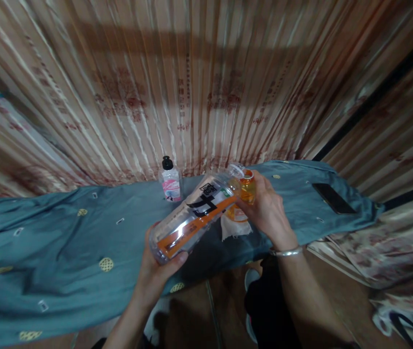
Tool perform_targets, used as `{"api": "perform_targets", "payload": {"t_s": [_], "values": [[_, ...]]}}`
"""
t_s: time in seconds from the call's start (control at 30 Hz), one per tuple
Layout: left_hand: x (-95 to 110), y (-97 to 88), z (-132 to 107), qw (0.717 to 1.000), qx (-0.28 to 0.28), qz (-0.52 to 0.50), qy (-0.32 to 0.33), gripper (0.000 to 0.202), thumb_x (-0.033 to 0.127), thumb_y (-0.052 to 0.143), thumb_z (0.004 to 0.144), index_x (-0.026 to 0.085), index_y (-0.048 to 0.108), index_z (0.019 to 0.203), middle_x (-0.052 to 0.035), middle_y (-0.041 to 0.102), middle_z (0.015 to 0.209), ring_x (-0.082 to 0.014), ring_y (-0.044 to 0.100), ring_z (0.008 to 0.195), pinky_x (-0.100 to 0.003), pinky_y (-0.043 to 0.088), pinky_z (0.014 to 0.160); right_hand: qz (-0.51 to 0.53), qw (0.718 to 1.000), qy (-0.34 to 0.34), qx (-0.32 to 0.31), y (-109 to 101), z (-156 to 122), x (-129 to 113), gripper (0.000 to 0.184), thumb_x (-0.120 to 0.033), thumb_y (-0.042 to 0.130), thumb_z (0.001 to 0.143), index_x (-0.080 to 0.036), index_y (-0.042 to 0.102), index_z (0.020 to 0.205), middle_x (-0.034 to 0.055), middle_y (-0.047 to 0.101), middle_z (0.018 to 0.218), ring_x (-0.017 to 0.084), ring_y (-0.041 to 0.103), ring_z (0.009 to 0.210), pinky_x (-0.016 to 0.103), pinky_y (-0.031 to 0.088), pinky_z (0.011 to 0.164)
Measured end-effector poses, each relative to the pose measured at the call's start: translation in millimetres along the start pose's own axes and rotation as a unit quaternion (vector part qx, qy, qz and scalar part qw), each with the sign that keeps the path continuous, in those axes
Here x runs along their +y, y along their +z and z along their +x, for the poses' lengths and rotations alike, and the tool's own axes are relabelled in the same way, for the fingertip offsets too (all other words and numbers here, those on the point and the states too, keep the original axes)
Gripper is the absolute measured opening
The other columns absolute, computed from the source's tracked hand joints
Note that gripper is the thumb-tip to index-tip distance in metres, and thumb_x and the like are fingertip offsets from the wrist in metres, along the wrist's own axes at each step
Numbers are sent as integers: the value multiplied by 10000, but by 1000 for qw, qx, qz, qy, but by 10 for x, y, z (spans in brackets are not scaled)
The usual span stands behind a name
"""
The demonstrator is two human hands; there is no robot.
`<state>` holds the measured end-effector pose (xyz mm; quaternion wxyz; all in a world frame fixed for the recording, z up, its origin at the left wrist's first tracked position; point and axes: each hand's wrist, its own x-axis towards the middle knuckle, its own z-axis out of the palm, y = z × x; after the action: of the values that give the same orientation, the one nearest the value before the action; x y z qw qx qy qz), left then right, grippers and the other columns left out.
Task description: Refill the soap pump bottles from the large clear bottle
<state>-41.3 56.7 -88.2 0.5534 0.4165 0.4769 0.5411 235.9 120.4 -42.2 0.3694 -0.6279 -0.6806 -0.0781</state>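
My left hand (163, 264) is wrapped round the base of a large clear plastic bottle (195, 213) with an orange stripe and black lettering. This bottle lies tilted, its neck up and to the right. Its mouth end overlaps the top of a smaller bottle of orange liquid (247, 188); whether the two mouths touch I cannot tell. Fingers of my right hand (266, 206) are closed round the orange bottle's side, close to the clear bottle's neck. Below it sits a white cloth or tissue (236, 229).
A small clear bottle (171, 184) with a black cap and pink label stands upright at the back. A dark phone (333, 198) lies on the right of the blue-green cloth (101, 232). Patterned curtains (155, 97) hang behind, with a dark pole (366, 111) at right.
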Motion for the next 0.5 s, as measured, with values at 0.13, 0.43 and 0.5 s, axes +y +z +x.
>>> {"api": "perform_targets", "payload": {"t_s": [0.13, 0.43, 0.5], "values": [[-29, -18, 47, 1000, 6, 5, 10, 922, 418, 987, 603, 235, 510, 1370, -124, 697, 1355, -337, 695, 1264, -464, 601, 1042, -14, 1000, 6, 5, 12, 4, 10, 623, -413, 671, 921, -145, 532, 1467, 178, 711, 1197, 357, 732, 1043, 492, 614, 871], [-79, 119, 69, 1000, 12, 12, -10, 900, 371, 1010, 474, 263, 533, 1229, -62, 754, 1204, -337, 743, 1137, -469, 594, 1012, -30, 999, 14, 1, 4, 5, 46, 667, -380, 673, 916, -135, 501, 1512, 206, 700, 1282, 376, 727, 1121, 523, 608, 934], [-100, 145, 74, 1000, 20, 11, -13, 899, 366, 1013, 438, 257, 548, 1200, -64, 757, 1185, -350, 734, 1146, -483, 578, 1033, -30, 999, 18, 0, 16, 10, 44, 678, -394, 672, 922, -133, 491, 1521, 212, 696, 1294, 383, 718, 1151, 530, 605, 948]]}}
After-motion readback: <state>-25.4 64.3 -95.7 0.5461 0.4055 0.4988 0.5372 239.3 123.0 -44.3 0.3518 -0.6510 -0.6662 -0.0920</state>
